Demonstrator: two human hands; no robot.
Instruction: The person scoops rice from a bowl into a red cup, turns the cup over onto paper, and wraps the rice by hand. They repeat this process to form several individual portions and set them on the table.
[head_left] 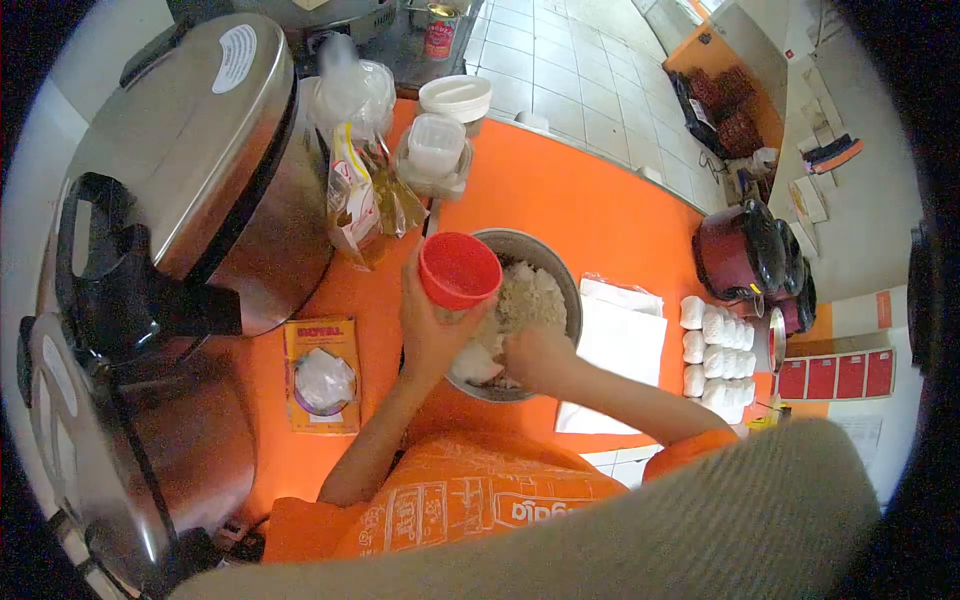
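A round metal bowl (573, 290) stands on the orange table, with white rice (533, 300) in it. Over its left rim my left hand (432, 335) holds a small red cup (460, 268), fingers wrapped round its side. My right hand (540, 358) is down in the bowl at the rice, its fingers curled and partly hidden, so what they grip cannot be made out. Between the hands, something whitish (474, 362) lies in the lower left of the bowl.
Large steel cookers (200, 150) fill the left side. A yellow packet (322, 400), a plastic bag (360, 200) and lidded tubs (436, 145) are nearby. Right of the bowl lie white sheets (620, 350) and rows of white wrapped bundles (722, 355); dark red pots (735, 250) stand beyond.
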